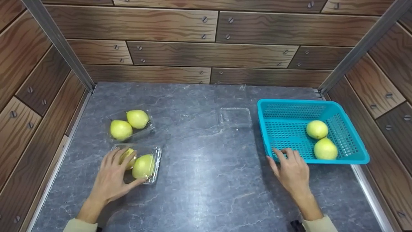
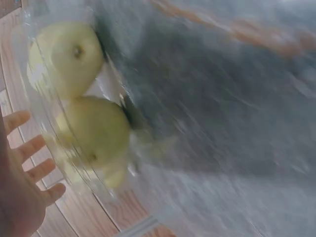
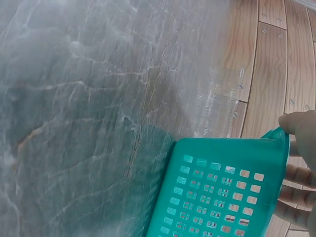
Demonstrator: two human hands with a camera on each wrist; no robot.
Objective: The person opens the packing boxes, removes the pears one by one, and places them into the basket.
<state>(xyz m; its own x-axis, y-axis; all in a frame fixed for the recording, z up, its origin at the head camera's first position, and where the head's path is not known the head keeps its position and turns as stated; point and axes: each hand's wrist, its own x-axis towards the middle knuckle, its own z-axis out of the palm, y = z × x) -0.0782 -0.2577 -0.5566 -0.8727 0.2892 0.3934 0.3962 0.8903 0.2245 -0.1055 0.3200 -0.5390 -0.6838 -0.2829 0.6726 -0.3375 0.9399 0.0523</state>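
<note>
Left hand spread wide over clear box, whose walls keep two pears together; right hand pinches basket rim, likely to steady it.

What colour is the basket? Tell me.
Turquoise; the basket shows it best in the head view.

Pears are yellow-green, basket turquoise, tabletop marbled.

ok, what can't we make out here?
Head: one pear in the near box, partly covered by the left hand.
Head: number of clear boxes, too transparent.
Left wrist: left hand, cut off by the left edge.
Right wrist: basket, cut off by the bottom edge; right hand, by the right edge.
</note>
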